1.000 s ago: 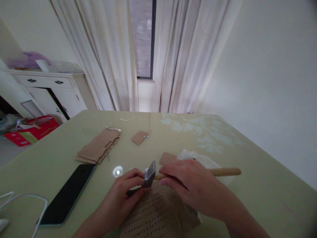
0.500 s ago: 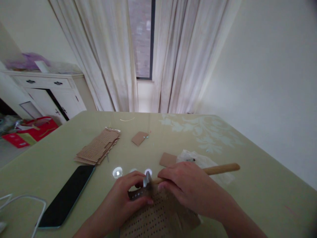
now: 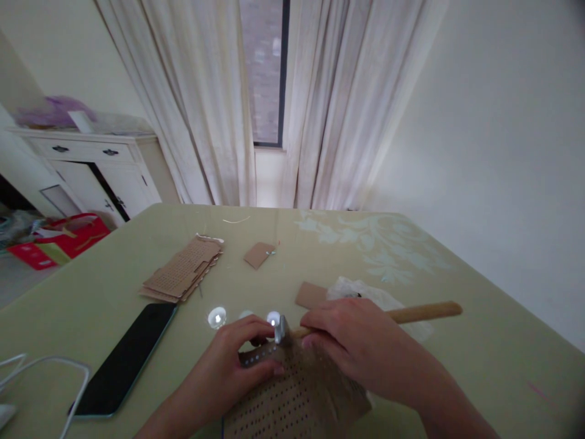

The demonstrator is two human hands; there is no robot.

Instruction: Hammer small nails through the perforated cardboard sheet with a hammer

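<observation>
My right hand [image 3: 361,350] grips a hammer by its wooden handle [image 3: 423,313], close to the metal head [image 3: 280,331]. The head rests low on the near end of a brown perforated leather piece [image 3: 292,402] lying at the table's front edge. My left hand [image 3: 237,363] presses down on that piece just left of the hammer head, fingers pinched around a small metal tool that is mostly hidden under them.
A black phone [image 3: 125,356] lies at the front left beside a white cable [image 3: 41,372]. A stack of perforated leather pieces [image 3: 183,274], two small leather scraps [image 3: 258,253] and a clear plastic bag [image 3: 379,302] sit further back on the green table [image 3: 457,341]. A white cabinet [image 3: 91,167] stands at left.
The hammer head has come down from raised above my left fingers to low on the leather piece. My left hand has stayed in place.
</observation>
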